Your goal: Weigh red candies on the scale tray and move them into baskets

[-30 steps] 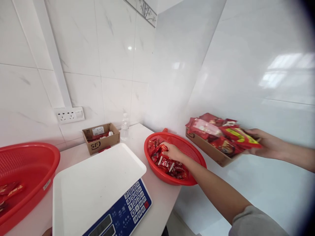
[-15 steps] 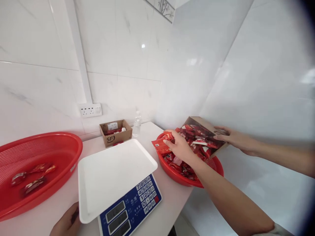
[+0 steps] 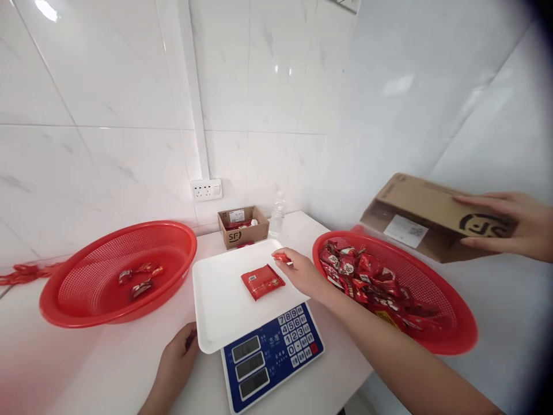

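One red packet on the scale, another pinched above its tray

The right hand holds a small red packet clamped between thumb and fingertips, over the right edge of the white weighing tray. A flat red packet lies near the tray's middle. The left hand rests beside the tray's left edge, fingers curled; whether they close on anything, I cannot tell.

A fingertip or wrist leaning on the tray could falsify the reading on the digital scale, and a loose pinch could drop the small packet off the edge. At right, another person's hand grips a tilted cardboard box above the red basket of packets. That basket seems to overhang the table; a knock from the box or the right forearm might tip it.
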